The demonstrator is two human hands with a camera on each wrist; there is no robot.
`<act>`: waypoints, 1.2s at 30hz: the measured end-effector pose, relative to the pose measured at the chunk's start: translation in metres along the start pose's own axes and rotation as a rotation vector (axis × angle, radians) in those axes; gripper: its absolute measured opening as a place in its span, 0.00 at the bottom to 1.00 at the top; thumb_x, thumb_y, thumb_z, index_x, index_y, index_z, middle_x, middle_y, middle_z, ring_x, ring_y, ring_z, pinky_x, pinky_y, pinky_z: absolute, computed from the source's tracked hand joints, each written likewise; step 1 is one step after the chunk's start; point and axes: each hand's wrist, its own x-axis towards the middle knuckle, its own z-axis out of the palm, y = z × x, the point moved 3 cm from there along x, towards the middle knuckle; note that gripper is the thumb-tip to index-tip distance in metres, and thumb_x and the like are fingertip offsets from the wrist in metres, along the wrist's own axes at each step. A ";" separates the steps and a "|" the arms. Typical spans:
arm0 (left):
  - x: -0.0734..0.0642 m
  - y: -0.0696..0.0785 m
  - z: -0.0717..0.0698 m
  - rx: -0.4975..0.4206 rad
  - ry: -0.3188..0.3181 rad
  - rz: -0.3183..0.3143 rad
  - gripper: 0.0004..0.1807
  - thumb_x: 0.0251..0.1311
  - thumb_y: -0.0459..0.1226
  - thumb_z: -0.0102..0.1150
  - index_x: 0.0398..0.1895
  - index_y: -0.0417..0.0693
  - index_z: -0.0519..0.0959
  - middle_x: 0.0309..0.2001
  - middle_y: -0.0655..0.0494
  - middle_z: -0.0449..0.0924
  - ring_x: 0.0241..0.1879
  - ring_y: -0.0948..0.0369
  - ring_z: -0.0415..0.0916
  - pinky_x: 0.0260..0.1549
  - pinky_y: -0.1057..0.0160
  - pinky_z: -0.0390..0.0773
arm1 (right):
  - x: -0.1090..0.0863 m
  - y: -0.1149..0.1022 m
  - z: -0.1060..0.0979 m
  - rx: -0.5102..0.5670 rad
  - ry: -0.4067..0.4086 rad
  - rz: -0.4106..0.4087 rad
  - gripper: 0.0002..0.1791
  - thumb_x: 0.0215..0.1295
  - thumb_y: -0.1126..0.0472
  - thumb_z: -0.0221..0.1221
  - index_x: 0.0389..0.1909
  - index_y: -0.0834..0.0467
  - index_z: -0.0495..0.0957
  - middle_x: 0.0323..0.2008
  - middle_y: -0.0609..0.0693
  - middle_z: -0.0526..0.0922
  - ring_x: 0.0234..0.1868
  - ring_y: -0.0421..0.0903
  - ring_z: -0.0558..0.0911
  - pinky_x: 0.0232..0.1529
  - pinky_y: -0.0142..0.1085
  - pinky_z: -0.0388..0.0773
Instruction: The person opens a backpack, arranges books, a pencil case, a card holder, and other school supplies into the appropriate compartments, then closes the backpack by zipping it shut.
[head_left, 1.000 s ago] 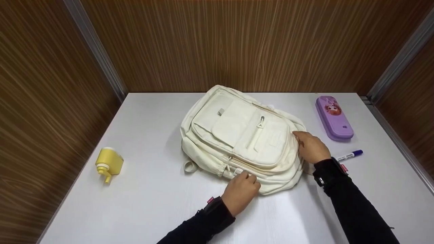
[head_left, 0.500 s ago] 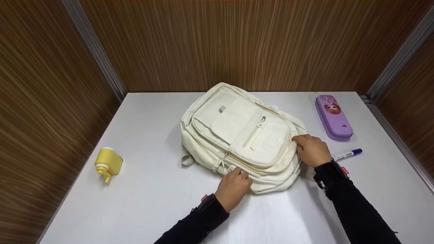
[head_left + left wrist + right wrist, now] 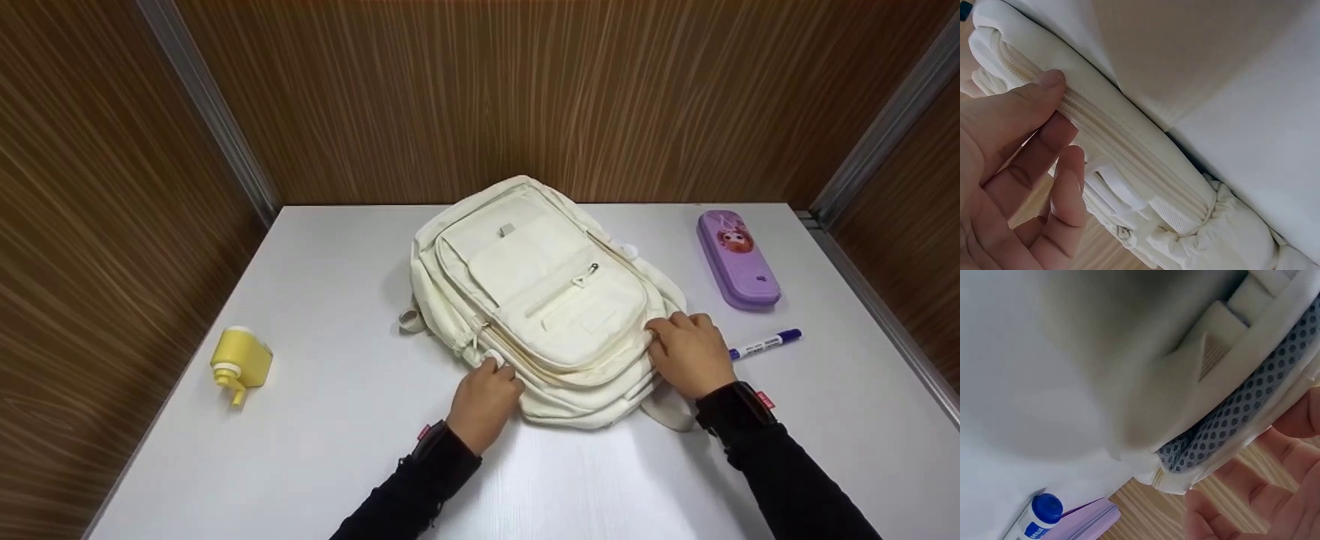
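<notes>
A cream backpack point(image 3: 555, 300) lies tilted on the white table, its zipped front pocket facing up. At its near left edge my left hand point(image 3: 484, 401) holds the fabric. The left wrist view has that thumb point(image 3: 1036, 101) pressed on the edge by a zipper point(image 3: 1112, 135), with the fingers bent underneath. My right hand point(image 3: 690, 356) grips the near right side, fingers curled over the cloth. In the right wrist view, grey mesh padding point(image 3: 1241, 399) shows on the bag's underside, beside the thumb and fingers. A loose strap point(image 3: 669, 409) hangs below the right hand.
Right of the bag lie a purple pencil case point(image 3: 739, 262) with a cartoon picture and a blue-capped marker point(image 3: 766, 345), close to the right hand. A yellow box with a crank handle point(image 3: 241, 358) stands at the left. Wood-grain panels point(image 3: 525, 97) enclose the table's back and sides.
The backpack has turned clockwise, its far end shifting right and its near end left. My left hand has moved left and slightly away; my right hand has come slightly nearer.
</notes>
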 end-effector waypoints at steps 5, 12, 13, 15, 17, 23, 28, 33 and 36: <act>-0.003 -0.013 0.002 0.014 -0.030 -0.035 0.13 0.38 0.29 0.71 0.28 0.55 0.87 0.29 0.62 0.83 0.30 0.61 0.72 0.29 0.69 0.75 | -0.007 -0.008 0.000 -0.004 -0.002 -0.018 0.11 0.60 0.62 0.59 0.42 0.60 0.82 0.36 0.60 0.80 0.44 0.66 0.74 0.47 0.57 0.69; -0.009 -0.031 0.004 -0.044 -0.035 -0.126 0.13 0.38 0.27 0.70 0.27 0.52 0.86 0.32 0.60 0.84 0.30 0.58 0.73 0.26 0.66 0.76 | -0.015 -0.019 -0.002 -0.001 -0.012 -0.058 0.11 0.58 0.62 0.59 0.42 0.60 0.82 0.31 0.57 0.78 0.40 0.62 0.74 0.43 0.53 0.69; -0.009 -0.033 0.005 -0.052 -0.033 -0.140 0.13 0.38 0.26 0.70 0.27 0.52 0.86 0.32 0.60 0.84 0.30 0.58 0.74 0.26 0.66 0.76 | -0.017 -0.021 -0.003 0.002 -0.009 -0.063 0.11 0.58 0.62 0.60 0.41 0.60 0.82 0.31 0.56 0.77 0.39 0.61 0.74 0.41 0.52 0.69; -0.011 -0.038 0.005 -0.068 -0.027 -0.170 0.12 0.39 0.26 0.70 0.27 0.52 0.86 0.32 0.59 0.85 0.30 0.57 0.74 0.25 0.65 0.77 | -0.019 -0.025 -0.003 0.005 0.003 -0.080 0.11 0.58 0.63 0.60 0.41 0.60 0.83 0.29 0.55 0.77 0.37 0.60 0.74 0.39 0.51 0.69; -0.012 -0.041 0.006 -0.074 -0.020 -0.192 0.12 0.40 0.26 0.70 0.26 0.51 0.86 0.33 0.59 0.85 0.30 0.57 0.74 0.25 0.65 0.77 | -0.022 -0.027 -0.003 0.008 0.015 -0.096 0.10 0.57 0.63 0.61 0.40 0.60 0.83 0.28 0.53 0.76 0.35 0.59 0.74 0.36 0.49 0.69; -0.015 -0.039 0.004 -0.083 -0.038 -0.216 0.11 0.44 0.26 0.69 0.32 0.47 0.85 0.42 0.56 0.86 0.33 0.56 0.76 0.27 0.64 0.78 | -0.021 -0.022 -0.005 0.077 -0.032 -0.062 0.13 0.59 0.60 0.62 0.45 0.59 0.82 0.30 0.52 0.79 0.35 0.56 0.75 0.36 0.49 0.69; -0.016 -0.018 -0.007 -0.167 0.000 -0.202 0.08 0.50 0.32 0.67 0.33 0.45 0.79 0.35 0.53 0.81 0.31 0.57 0.75 0.28 0.64 0.77 | -0.005 0.003 -0.013 0.292 -0.064 0.076 0.19 0.63 0.62 0.58 0.54 0.65 0.78 0.36 0.61 0.82 0.39 0.58 0.78 0.44 0.53 0.71; -0.013 0.010 -0.014 -0.239 0.048 -0.133 0.11 0.53 0.43 0.66 0.34 0.48 0.77 0.31 0.57 0.75 0.27 0.60 0.72 0.25 0.65 0.74 | 0.018 0.028 -0.017 0.311 -0.134 0.153 0.24 0.65 0.63 0.53 0.60 0.72 0.71 0.48 0.74 0.77 0.48 0.68 0.77 0.52 0.60 0.71; -0.010 0.021 -0.013 -0.209 0.020 -0.118 0.15 0.50 0.48 0.68 0.34 0.50 0.77 0.34 0.57 0.75 0.27 0.61 0.73 0.22 0.66 0.74 | 0.029 0.037 -0.012 0.270 -0.222 0.187 0.27 0.65 0.63 0.52 0.62 0.75 0.67 0.51 0.77 0.74 0.50 0.71 0.76 0.54 0.61 0.71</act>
